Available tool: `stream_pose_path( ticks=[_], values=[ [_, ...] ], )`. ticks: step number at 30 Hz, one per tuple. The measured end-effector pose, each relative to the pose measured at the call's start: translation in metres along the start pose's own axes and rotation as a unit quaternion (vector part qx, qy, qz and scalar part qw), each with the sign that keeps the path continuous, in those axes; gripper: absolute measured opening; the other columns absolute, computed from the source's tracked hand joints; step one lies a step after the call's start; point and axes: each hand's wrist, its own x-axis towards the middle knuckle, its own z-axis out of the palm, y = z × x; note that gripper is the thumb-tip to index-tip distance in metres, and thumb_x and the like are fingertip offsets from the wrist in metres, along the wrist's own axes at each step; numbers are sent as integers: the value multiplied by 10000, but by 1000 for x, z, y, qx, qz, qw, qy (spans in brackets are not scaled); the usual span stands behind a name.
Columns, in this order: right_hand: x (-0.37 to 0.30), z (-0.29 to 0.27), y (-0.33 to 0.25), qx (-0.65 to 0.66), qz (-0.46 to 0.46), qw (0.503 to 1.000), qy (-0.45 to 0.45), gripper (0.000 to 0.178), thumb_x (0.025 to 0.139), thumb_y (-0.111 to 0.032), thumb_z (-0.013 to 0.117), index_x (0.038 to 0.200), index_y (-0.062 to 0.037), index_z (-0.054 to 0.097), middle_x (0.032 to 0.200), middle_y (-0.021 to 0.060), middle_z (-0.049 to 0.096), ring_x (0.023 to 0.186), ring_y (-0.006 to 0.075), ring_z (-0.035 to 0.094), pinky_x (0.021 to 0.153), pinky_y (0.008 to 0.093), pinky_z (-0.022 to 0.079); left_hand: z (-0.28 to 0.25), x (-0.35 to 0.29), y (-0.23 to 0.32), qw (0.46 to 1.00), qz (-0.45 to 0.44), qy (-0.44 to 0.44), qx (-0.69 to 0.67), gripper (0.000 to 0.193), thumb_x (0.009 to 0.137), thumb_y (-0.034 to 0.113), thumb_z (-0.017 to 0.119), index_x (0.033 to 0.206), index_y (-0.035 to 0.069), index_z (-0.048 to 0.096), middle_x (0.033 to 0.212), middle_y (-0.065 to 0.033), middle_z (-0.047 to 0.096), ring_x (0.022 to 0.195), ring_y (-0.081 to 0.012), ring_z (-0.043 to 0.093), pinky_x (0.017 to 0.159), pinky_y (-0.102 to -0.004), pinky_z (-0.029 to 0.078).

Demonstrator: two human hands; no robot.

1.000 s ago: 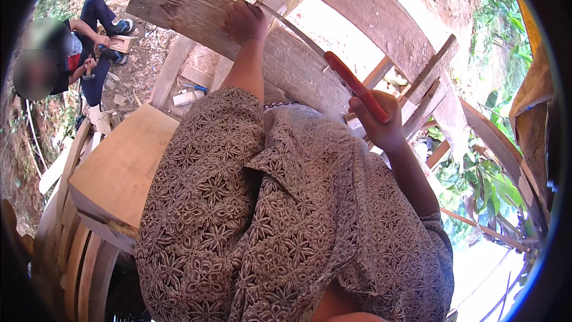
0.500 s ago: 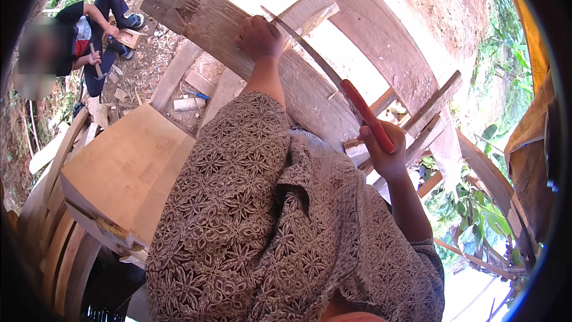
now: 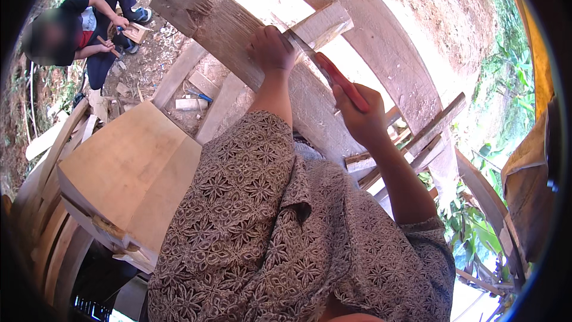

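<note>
My right hand [image 3: 362,110] is closed around the red handle of a hand saw [image 3: 342,81]. Its thin blade points up and left, against the side of a squared wooden block [image 3: 323,25], and its tip is close to my left hand. The block lies across a thick, weathered plank [image 3: 220,27], with its far end jutting past the plank's edge. My left hand [image 3: 272,50] is curled over the block's near end, pressing it on the plank; the fingertips are partly hidden.
A broad, curved board [image 3: 381,36] runs behind the plank. Left of me stands a large, smooth wooden piece [image 3: 128,167] beside stacked boards. Narrow sticks [image 3: 432,122] lie at the right. At far left a seated person [image 3: 98,30] holds a hammer and a small wooden piece.
My right hand has pushed the saw up and left, bringing the handle close to the block. My left hand remains on the block; the whole view has shifted slightly.
</note>
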Motion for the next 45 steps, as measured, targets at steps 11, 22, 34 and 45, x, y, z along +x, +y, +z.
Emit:
stream_pose_path(
  ticks=[11, 22, 34, 45],
  values=[
    [90, 91, 87, 43, -101, 994, 1, 329, 987, -293, 709, 862, 10, 684, 626, 37, 579, 601, 106, 522, 572, 319, 442, 1, -2, -2, 999, -20, 14, -37, 232, 878, 315, 626, 1000, 119, 609, 1096, -78, 614, 1098, -307, 577, 938, -503, 397],
    [-49, -9, 71, 21, 28, 999, -31, 300, 986, -270, 687, 858, 1, 667, 662, 90, 607, 617, 182, 566, 610, 370, 462, 28, 3, -12, 998, 0, 60, -9, 204, 915, 282, 580, 1044, 124, 592, 1134, -85, 604, 1131, -295, 578, 952, -521, 386],
    [72, 66, 41, -13, -18, 1000, 16, 393, 980, -313, 649, 755, 8, 620, 640, 187, 604, 582, 324, 613, 578, 431, 467, 2, -2, 2, 999, -12, -17, -39, 213, 874, 279, 615, 1028, 134, 635, 1115, -84, 623, 1122, -301, 579, 942, -517, 396],
    [78, 95, 103, 39, -72, 996, 41, 295, 963, -320, 696, 942, -28, 729, 736, 147, 667, 665, 258, 650, 654, 398, 504, 30, 1, -15, 994, 19, 88, -69, 211, 881, 289, 623, 1017, 128, 616, 1077, -75, 629, 1054, -311, 599, 908, -505, 407]
  ],
)
